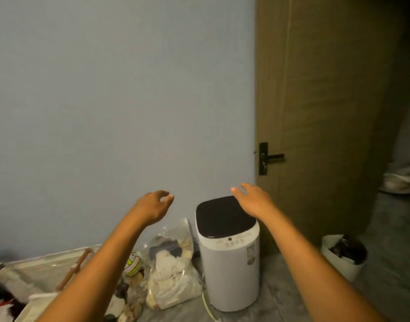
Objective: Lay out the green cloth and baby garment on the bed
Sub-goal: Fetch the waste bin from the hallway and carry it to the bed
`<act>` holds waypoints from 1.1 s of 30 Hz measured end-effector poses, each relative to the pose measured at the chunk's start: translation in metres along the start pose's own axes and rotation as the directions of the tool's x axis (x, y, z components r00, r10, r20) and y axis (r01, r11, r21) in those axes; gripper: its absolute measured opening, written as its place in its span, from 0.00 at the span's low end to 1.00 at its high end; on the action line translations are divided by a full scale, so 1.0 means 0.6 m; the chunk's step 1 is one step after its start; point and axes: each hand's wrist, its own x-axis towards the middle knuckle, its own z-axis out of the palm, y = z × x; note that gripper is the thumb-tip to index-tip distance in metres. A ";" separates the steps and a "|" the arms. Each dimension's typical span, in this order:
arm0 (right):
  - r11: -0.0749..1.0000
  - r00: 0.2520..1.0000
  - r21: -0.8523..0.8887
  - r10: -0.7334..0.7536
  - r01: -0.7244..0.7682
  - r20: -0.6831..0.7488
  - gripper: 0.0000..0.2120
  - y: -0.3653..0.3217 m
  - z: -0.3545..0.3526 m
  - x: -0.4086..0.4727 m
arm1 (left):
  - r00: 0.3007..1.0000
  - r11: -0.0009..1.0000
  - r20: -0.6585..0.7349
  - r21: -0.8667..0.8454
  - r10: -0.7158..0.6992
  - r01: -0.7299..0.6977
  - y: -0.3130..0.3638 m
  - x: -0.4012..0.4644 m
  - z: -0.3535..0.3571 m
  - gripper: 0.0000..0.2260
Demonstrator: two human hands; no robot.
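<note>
Neither the green cloth nor the baby garment shows in the head view, and no bed is visible. Both my arms stretch forward toward a pale blue wall. My left hand [154, 204] hangs in the air with loosely curled fingers and holds nothing. My right hand [252, 201] hovers palm down just above the dark lid of a small white washing machine [229, 259], fingers apart and empty. I cannot tell whether it touches the lid.
A clear plastic bag of pale cloths [173, 270] leans left of the machine, with a small ball [132, 266] and clutter beside it. A brown door [315, 112] with a black handle [268, 158] stands right. A white bin [342, 256] sits on the grey floor. A white rack [43, 263] lies at the lower left.
</note>
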 end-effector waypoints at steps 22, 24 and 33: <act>0.773 0.731 0.240 0.634 -0.587 -0.255 0.29 0.600 -0.167 0.249 | 0.696 0.870 0.531 -0.202 0.484 -0.450 0.532 0.504 0.596 0.25; 0.744 0.699 0.293 0.666 -0.600 -0.259 0.31 0.651 -0.171 0.268 | 0.660 0.851 0.556 -0.191 0.505 -0.490 0.583 0.533 0.655 0.26; 0.639 0.594 0.391 0.766 -0.662 -0.245 0.32 0.956 -0.204 0.449 | 0.615 0.821 0.584 -0.171 0.530 -0.545 0.796 0.687 0.938 0.25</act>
